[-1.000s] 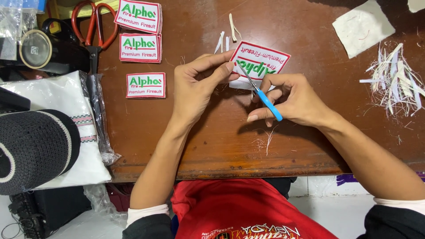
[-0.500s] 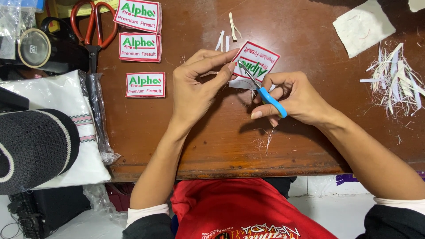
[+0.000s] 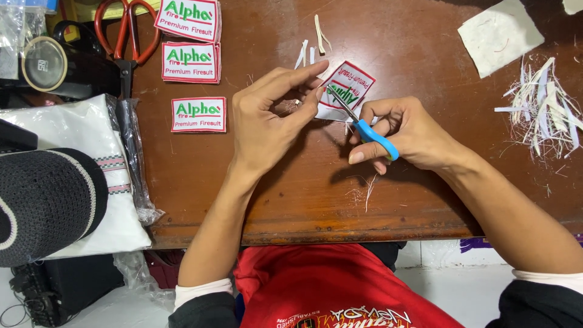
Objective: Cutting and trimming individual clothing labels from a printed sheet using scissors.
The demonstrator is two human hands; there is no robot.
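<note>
My left hand [image 3: 270, 118] pinches a white embroidered patch [image 3: 350, 86] with a red border and green lettering, holding it tilted just above the brown wooden table [image 3: 303, 200]. My right hand [image 3: 404, 133] grips small blue-handled scissors [image 3: 364, 124]; their blades reach up and left onto the patch's lower edge. Both hands meet near the table's middle.
Three similar finished patches [image 3: 198, 114] lie at the left, beside large red-handled scissors [image 3: 126, 36]. A pile of white trimmings [image 3: 543, 106] sits at the right, a white fabric scrap [image 3: 499, 35] above it. Folded white cloth in plastic [image 3: 91, 170] and a black cap [image 3: 42, 203] lie at the left edge.
The patch has been turned and shifted slightly right in my left hand. My right hand with the scissors has moved a little right and the blades now sit at the patch's lower edge.
</note>
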